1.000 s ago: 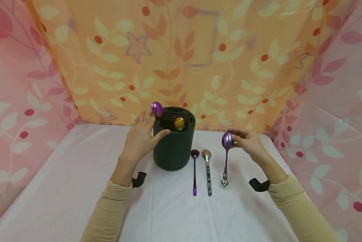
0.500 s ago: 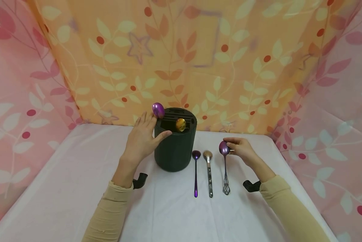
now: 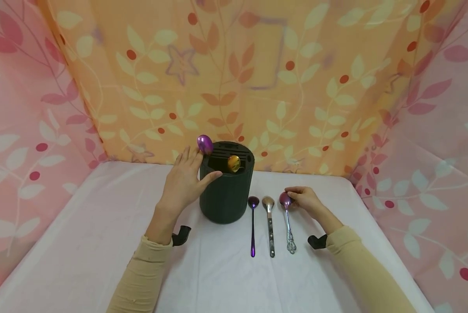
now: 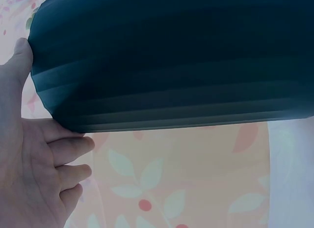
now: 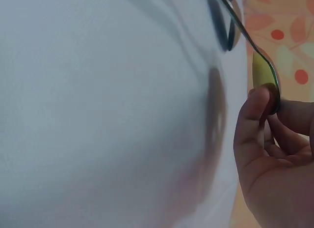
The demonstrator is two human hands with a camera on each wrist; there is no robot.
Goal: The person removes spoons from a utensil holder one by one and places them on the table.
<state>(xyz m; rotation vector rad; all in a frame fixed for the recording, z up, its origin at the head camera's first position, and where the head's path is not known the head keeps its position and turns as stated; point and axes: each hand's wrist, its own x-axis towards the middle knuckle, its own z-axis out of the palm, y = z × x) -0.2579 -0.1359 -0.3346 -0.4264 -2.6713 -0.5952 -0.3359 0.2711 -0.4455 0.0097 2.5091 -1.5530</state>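
Note:
My right hand (image 3: pixel 307 201) pinches the bowl of a purple-toned spoon (image 3: pixel 286 217) with an ornate openwork handle, which points toward me. In the right wrist view, thumb and fingers hold the bowl's edge, and the spoon (image 5: pixel 255 46) is above the cloth with a shadow below. My left hand (image 3: pixel 183 179) rests against the dark green ribbed utensil holder (image 3: pixel 224 200), fingers straight, thumb at its rim. A purple spoon (image 3: pixel 205 144) and a gold spoon (image 3: pixel 234 163) stick out of the holder's top. A thin purple spoon (image 3: pixel 253 226) and a dark-handled spoon (image 3: pixel 270 226) lie on the cloth.
A white cloth (image 3: pixel 214 274) covers the table. Orange patterned fabric (image 3: pixel 234 65) hangs behind it, with pink patterned fabric (image 3: pixel 18 130) at the sides. Black mounts (image 3: pixel 181 235) sit at both wrists.
My right hand has lowered the ornate spoon toward the cloth and shifted it slightly left, alongside the two lying spoons. My left hand stays against the holder.

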